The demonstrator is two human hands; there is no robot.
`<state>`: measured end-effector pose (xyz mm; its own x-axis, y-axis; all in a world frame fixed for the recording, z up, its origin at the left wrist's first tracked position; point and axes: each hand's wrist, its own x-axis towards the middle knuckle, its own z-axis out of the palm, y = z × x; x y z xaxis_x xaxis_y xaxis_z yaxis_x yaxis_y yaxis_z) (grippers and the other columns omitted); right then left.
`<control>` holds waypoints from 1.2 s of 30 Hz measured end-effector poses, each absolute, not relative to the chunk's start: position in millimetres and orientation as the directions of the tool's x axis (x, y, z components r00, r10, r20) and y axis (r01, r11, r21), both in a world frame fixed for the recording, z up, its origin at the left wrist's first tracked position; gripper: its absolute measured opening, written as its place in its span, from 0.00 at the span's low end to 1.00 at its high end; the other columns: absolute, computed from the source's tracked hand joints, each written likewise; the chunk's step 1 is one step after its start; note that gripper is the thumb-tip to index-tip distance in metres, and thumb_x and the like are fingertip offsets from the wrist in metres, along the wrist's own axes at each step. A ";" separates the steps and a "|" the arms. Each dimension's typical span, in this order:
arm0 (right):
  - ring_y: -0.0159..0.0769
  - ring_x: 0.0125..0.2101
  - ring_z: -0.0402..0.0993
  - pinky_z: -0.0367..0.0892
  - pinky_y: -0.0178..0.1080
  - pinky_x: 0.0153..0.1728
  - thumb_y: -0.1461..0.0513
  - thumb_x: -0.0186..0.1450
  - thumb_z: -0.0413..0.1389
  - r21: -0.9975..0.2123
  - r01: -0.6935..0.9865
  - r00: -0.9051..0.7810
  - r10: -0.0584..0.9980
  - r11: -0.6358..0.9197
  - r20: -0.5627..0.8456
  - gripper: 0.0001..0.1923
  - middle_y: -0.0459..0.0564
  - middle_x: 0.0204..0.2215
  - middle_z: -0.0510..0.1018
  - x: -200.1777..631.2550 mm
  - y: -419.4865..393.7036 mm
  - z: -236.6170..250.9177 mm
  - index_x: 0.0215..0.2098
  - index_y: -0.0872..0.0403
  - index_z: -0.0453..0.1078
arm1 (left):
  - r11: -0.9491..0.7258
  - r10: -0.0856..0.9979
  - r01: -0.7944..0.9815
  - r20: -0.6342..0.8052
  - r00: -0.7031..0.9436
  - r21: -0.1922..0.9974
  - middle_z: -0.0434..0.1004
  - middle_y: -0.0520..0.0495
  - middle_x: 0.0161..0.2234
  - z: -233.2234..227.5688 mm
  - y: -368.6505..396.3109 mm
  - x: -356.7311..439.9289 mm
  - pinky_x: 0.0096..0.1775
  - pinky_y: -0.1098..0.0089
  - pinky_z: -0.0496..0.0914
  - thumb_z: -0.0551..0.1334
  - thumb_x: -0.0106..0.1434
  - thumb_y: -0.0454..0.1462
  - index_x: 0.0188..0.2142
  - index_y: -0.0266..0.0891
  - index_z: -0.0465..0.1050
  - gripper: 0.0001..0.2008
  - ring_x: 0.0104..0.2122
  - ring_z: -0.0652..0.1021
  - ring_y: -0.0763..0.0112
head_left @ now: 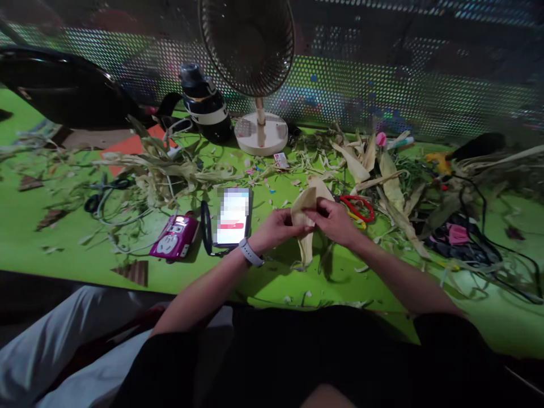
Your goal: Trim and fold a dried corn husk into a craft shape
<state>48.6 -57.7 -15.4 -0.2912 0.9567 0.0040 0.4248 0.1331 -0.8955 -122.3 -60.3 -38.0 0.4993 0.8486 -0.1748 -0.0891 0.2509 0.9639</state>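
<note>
Above the green worktop [51, 226], near its front edge, both hands meet on a pale corn husk [306, 224]; the left hand [278, 228], a watch on its wrist, pinches the husk's left side; the right hand [338, 222] is closed on its right side; red scissors [359, 207] lie just beside it; a phone [233, 217] stands to the left.

The single head-worn camera looks forward and steeply down from above the person's lap onto the green counter [51, 226], close over both forearms, facing a fan [250, 51] and perforated screen [425, 85] at the far edge.
</note>
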 end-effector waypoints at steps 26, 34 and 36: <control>0.30 0.25 0.67 0.64 0.33 0.24 0.49 0.57 0.58 -0.941 0.335 -0.300 0.943 -0.038 -0.145 0.18 0.46 0.27 0.74 61.0 -49.2 -11.9 0.32 0.56 0.69 | 0.273 0.914 -0.129 -0.215 0.345 0.953 0.76 0.49 0.31 -32.0 -56.6 -124.4 0.32 0.73 0.71 0.70 0.49 0.45 0.35 0.34 0.73 0.19 0.29 0.75 0.76; 0.26 0.21 0.65 0.64 0.33 0.23 0.49 0.54 0.61 -0.955 0.248 -0.379 0.891 -0.161 -0.249 0.19 0.44 0.26 0.72 66.2 -44.0 -21.4 0.33 0.56 0.69 | 0.294 0.894 -0.130 -0.224 0.388 0.947 0.73 0.52 0.25 -36.8 -55.2 -127.4 0.31 0.74 0.69 0.70 0.49 0.45 0.28 0.33 0.73 0.17 0.25 0.72 0.79; 0.27 0.23 0.67 0.65 0.33 0.25 0.50 0.56 0.60 -0.965 0.217 -0.387 0.894 -0.147 -0.224 0.17 0.44 0.27 0.73 69.1 -42.6 -21.6 0.34 0.56 0.69 | 0.308 0.888 -0.152 -0.227 0.400 0.939 0.74 0.51 0.26 -34.8 -55.6 -127.8 0.31 0.74 0.70 0.68 0.51 0.46 0.28 0.34 0.73 0.16 0.25 0.73 0.78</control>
